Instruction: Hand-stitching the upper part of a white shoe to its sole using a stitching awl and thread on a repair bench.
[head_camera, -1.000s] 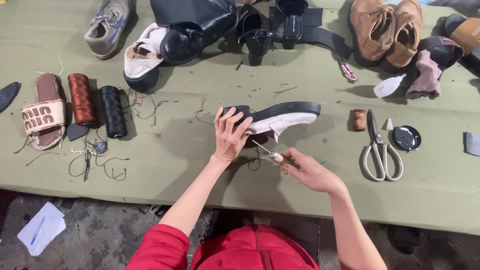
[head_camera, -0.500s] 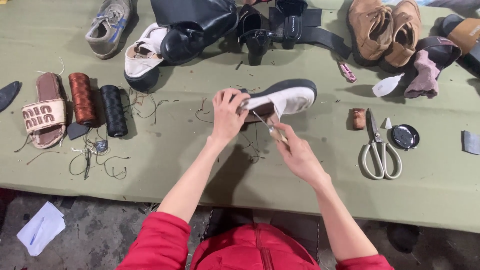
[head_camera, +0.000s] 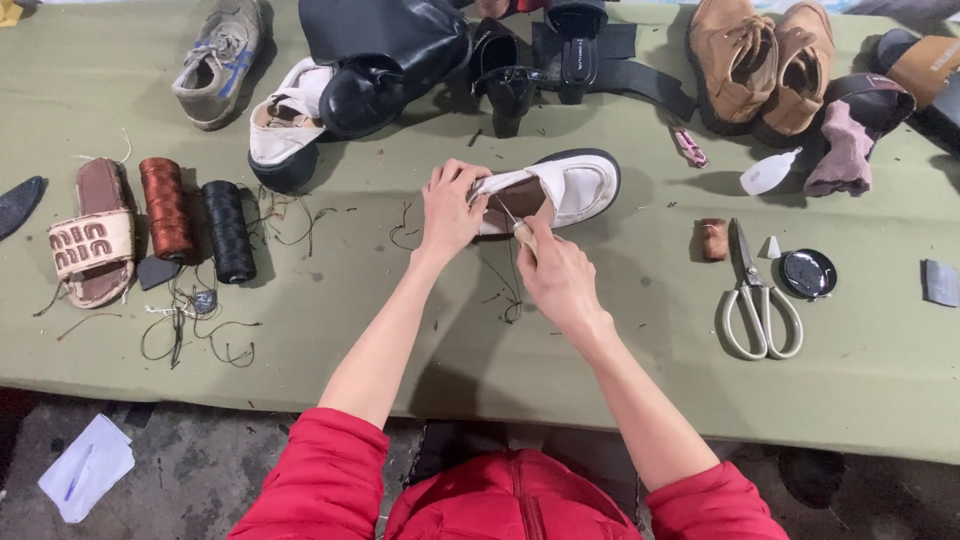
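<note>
1. Both hands work one shoe: the left hand (head_camera: 452, 208) has its grip closed over the heel end of a white leather shoe (head_camera: 560, 187) with a thick black sole, pinning it on the bench (head_camera: 620, 390).
2. Just beside it, the right hand (head_camera: 556, 275) keeps a tight grip on a small awl (head_camera: 516, 225) with a pale wooden handle; its thin metal tip points into the shoe's brown opening.
3. The shoe lies on its side directly under both grips, toe pointing away to the right.
4. Right of the grip lie white-handled scissors (head_camera: 756, 300), a short brown cork-like cylinder (head_camera: 713, 239) and a round black glossy tin (head_camera: 808, 273).
5. Left of the grip stand two ribbed thread spools, one rust-brown (head_camera: 166, 208), one black (head_camera: 229, 230), with loose thread scraps around them and a brown slide sandal (head_camera: 92, 240) further out.
6. Beyond the grip sit a black glossy boot (head_camera: 385, 50) and a pair of tan suede boots (head_camera: 765, 60).
7. The bench is covered in matte olive-green cloth.
</note>
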